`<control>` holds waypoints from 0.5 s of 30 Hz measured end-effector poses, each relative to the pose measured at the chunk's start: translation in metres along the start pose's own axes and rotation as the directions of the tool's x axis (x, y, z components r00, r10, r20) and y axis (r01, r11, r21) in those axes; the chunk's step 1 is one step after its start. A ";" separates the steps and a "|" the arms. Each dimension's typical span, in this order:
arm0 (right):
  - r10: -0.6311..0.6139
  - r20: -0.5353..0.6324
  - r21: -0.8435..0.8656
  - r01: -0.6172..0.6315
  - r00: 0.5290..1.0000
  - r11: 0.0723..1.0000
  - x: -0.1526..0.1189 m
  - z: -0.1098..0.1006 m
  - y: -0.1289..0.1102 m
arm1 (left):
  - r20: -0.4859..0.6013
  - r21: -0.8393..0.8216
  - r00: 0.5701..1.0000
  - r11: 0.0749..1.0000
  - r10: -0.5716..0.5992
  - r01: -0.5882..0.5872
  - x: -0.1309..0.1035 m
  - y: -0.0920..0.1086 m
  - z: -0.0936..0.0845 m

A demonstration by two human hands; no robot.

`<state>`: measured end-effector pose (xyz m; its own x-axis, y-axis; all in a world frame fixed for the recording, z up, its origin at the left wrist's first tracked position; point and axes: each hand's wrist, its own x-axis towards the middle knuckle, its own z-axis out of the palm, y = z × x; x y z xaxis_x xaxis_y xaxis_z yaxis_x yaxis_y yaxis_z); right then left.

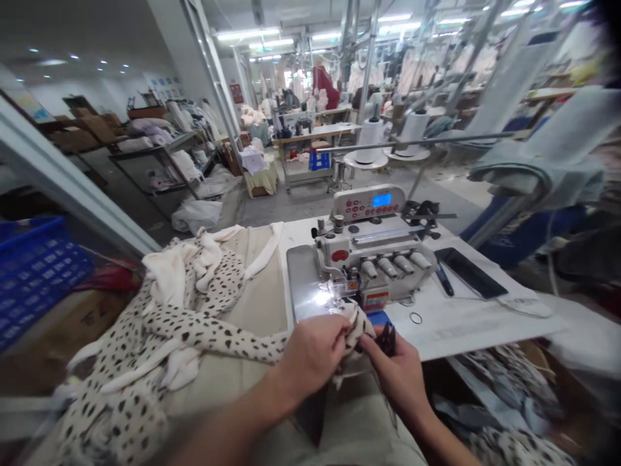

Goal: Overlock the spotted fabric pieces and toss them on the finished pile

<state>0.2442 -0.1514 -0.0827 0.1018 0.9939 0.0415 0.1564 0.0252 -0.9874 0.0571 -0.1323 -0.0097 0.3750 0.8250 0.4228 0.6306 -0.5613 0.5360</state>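
Just in front of the sewing machine (373, 259), my left hand (315, 353) pinches the spotted cream fabric (356, 323) near the lit needle area. My right hand (398, 366) grips the right side of this fabric between thumb and fingers, with a small dark tool (387, 338) held in the same hand. From my left hand a strip of spotted cloth runs left to a heap of spotted garments (194, 323) with white edging. The fingertips partly hide the fabric between them.
A phone (473, 273), a blue pen (444, 279) and a black ring (416, 318) lie right of the machine on the white table (490, 327). Thread cones (371, 139) stand behind it. At the far left is a blue basket (39, 278). Spotted fabric lies below the table's right side.
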 end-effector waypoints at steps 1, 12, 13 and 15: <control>-0.082 0.092 -0.104 0.091 0.992 0.990 -0.002 0.000 -0.001 | -0.035 0.039 0.999 0.999 0.017 -0.015 -0.001 -0.007 -0.016; -0.797 0.491 -0.303 0.926 0.353 0.224 0.003 0.096 -0.014 | -0.145 0.551 0.989 0.829 -0.016 0.095 -0.127 -0.072 -0.186; -0.748 0.566 -0.306 0.931 0.347 0.200 0.002 0.101 -0.013 | -0.039 0.511 0.991 0.850 -0.125 0.127 -0.143 -0.073 -0.185; -0.621 0.694 -0.326 0.928 0.363 0.178 -0.001 0.105 -0.009 | 0.073 0.440 0.955 0.868 -0.288 0.228 -0.162 -0.079 -0.184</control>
<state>0.1398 -0.1416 -0.0901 -0.7423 0.4195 0.5225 0.4430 0.8923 -0.0870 -0.1781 -0.2337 0.0143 0.2265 0.9541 0.1959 0.9323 -0.2706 0.2399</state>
